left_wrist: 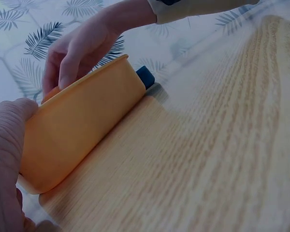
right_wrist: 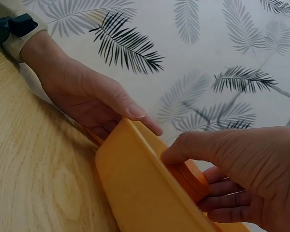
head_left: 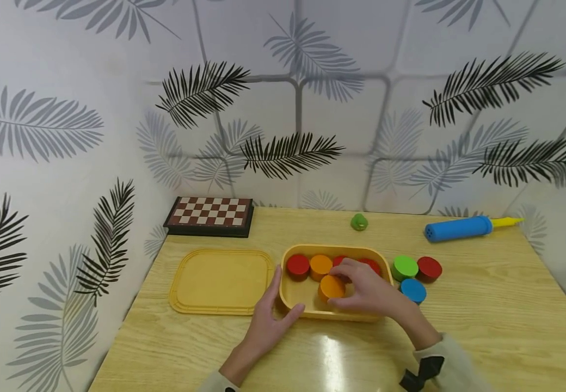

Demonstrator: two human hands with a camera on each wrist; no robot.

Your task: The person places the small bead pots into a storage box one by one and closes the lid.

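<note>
A yellow plastic container (head_left: 322, 314) with rounded corners stands on the table. My left hand (head_left: 269, 322) grips its near left corner, thumb at the front rim and fingers along the left end. Inside it, my right hand (head_left: 368, 288) pinches a short orange cylinder (head_left: 331, 288) between thumb and fingers; the right wrist view shows this orange cylinder (right_wrist: 189, 180) close to the container's wall. Along the far side sit a red cylinder (head_left: 298, 267), another orange cylinder (head_left: 320, 267) and two more red ones, partly hidden by the right hand.
Right of the container stand green (head_left: 405, 267), red (head_left: 429, 269) and blue (head_left: 412, 291) cylinders. A flat yellow lid (head_left: 221, 282) lies to the left. Behind are a chessboard (head_left: 209, 215), a small green toy (head_left: 359, 221) and a blue hand pump (head_left: 459, 228) near the wall.
</note>
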